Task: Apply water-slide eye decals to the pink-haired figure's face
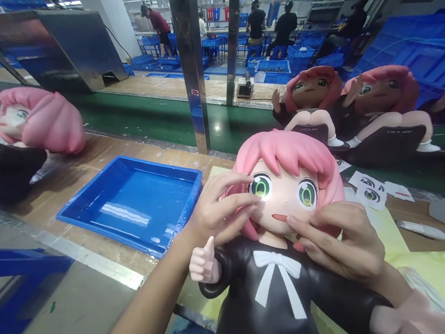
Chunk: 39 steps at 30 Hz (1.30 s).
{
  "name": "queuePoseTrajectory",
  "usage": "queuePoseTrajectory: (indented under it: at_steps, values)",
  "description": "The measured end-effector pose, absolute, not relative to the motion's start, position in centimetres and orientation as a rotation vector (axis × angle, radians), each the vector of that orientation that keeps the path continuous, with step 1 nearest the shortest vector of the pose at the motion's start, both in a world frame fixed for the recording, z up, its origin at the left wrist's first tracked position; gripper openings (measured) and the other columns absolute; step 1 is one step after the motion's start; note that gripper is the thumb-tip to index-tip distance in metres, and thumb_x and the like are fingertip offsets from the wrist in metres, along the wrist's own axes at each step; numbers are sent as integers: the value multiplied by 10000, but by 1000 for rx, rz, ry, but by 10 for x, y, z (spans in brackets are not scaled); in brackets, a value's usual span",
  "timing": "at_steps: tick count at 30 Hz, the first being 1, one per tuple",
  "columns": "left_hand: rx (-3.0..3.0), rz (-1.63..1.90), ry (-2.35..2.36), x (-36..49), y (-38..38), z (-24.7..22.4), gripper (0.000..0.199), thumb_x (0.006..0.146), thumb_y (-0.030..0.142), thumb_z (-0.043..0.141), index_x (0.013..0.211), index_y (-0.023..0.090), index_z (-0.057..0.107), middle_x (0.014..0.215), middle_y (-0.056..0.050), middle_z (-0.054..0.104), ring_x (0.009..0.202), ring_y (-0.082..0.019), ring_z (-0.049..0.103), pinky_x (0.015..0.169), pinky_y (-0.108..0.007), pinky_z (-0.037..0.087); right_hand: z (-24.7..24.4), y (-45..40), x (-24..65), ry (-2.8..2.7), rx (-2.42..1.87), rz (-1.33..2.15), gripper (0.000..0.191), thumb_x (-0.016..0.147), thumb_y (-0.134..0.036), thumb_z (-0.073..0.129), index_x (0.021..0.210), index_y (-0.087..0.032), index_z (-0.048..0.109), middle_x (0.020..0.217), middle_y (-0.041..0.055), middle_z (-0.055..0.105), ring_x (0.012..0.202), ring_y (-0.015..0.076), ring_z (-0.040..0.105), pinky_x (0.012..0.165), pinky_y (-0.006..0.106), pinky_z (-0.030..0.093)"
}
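Note:
A large pink-haired doll figure (286, 202) in a black dress with a white bow (277, 268) lies face up before me. It has green eyes and a red mouth piece (280, 218) on the face. My left hand (221, 207) rests along one side of the head, fingers apart, fingertips touching the cheek beside the eye. On the other side, my right hand (345, 236) has its index fingertip at the corner of the mouth, thumb near the chin and the other fingers curled. Whether a small piece is under either hand's fingertips is hidden.
A blue tray (130, 204) holding clear liquid stands at left. Eye decal sheets (372, 193) and a white tube-like item (422, 230) lie at right. Similar figures sit at left (40, 120) and back right (313, 97). A metal post (191, 63) rises behind; co-workers are farther back.

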<state>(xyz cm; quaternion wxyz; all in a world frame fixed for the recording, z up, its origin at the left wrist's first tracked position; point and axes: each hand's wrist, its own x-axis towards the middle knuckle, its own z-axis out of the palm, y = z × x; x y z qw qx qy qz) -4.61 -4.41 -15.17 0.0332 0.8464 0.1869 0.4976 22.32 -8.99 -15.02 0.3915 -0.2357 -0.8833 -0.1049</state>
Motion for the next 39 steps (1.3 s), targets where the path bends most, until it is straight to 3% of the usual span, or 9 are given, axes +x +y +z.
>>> queuePoseTrajectory:
  at_steps: [7,11,15,19,23,29,33,39]
  values:
    - [2571,1551,585,-34,-40,-144,198,921,109,646,1108,162,686,1232,-164,653,1180,-277,647,960,-442,589,-160,-91,226,-2261,-719,-208,340,982,-163,610,1318,-176,662,783,11,538,673,113,536,578,292,389]
    - [2548,1573,570,-30,-38,-141,157,931,136,654,1080,172,689,1234,-156,664,1178,-268,647,971,-435,585,-162,-92,225,-2239,-756,-159,332,998,-181,605,1322,-210,674,739,-10,476,630,98,462,573,295,340]
    - [2531,1587,583,-28,-38,-141,140,930,137,668,1065,144,702,1232,-174,663,1174,-287,657,969,-451,592,-156,-90,225,-2288,-679,-157,342,999,-158,586,1335,-168,649,717,-19,454,592,94,400,538,276,321]
    - [2470,1584,658,-27,-38,-139,145,945,176,679,1087,153,698,1246,-173,652,1174,-280,657,994,-467,579,-153,-87,233,-2291,-597,-206,484,943,-83,611,1425,-125,589,778,21,553,659,119,505,582,285,420]
    - [2363,1496,718,-24,-36,-135,241,958,238,688,1185,163,659,1324,-183,600,1303,-287,578,1117,-500,494,-154,-88,241,-2247,-585,-229,577,914,-44,582,1486,-99,535,828,77,583,779,182,600,604,302,464]
    - [2272,1365,783,-24,-31,-134,410,970,306,690,1327,159,552,1480,-197,480,1475,-276,418,1233,-478,387,-152,-92,233,-2212,-623,-250,503,934,-35,601,1432,-93,585,822,69,560,785,165,580,651,305,439]
    - [2193,1305,808,-24,-33,-139,422,992,318,654,1364,168,524,1518,-184,451,1510,-261,370,1263,-453,349,-150,-91,224,-2168,-646,-271,502,972,-105,608,1469,-156,563,836,46,538,773,156,560,657,316,429]
    - [2136,1324,807,-20,-32,-145,392,1011,283,611,1356,122,520,1512,-196,450,1528,-224,339,1273,-375,333,-147,-93,218,-2140,-698,-276,558,950,-71,634,1489,-187,544,848,56,534,751,166,526,657,354,423]
